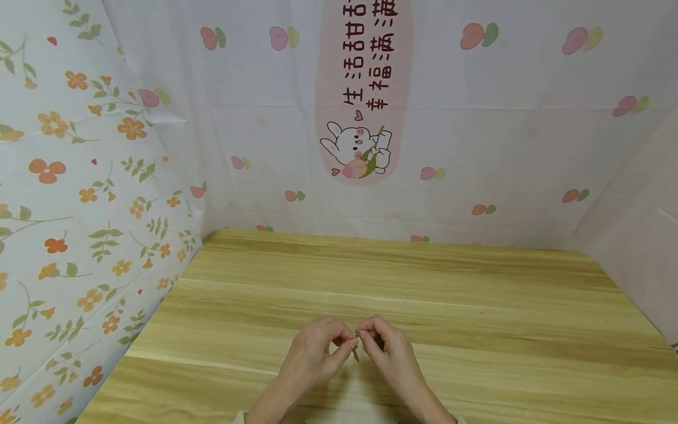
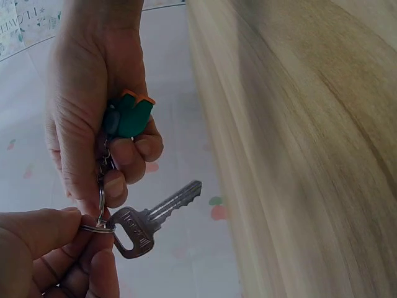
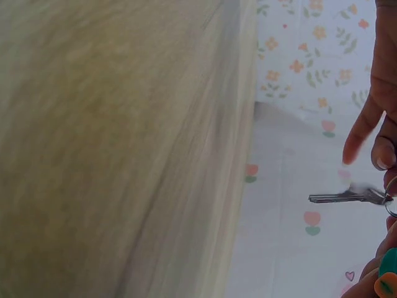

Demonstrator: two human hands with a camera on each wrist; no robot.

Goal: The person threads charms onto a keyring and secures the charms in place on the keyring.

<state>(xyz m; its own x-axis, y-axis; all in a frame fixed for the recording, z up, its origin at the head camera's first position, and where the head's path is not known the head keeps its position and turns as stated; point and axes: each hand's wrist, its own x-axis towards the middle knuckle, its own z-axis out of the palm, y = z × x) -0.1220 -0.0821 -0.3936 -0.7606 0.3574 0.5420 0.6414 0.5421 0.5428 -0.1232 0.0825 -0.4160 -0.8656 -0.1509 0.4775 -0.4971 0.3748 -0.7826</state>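
Note:
My left hand and right hand meet fingertip to fingertip above the wooden table. In the left wrist view, the left thumb and fingers pinch a metal split ring. A silver key hangs on that ring, its toothed blade pointing away from the fingers. My right hand holds the keychain by its short chain, near the ring. Against its curled fingers lies a green charm with orange zigzag trim. The right wrist view shows the key edge-on and part of the charm at the frame's edge.
A light wood-grain table spreads under both hands. White cloth with tulip prints and a rabbit picture hangs behind it. Flower-printed cloth lines the left side, and a pale cloth closes the right.

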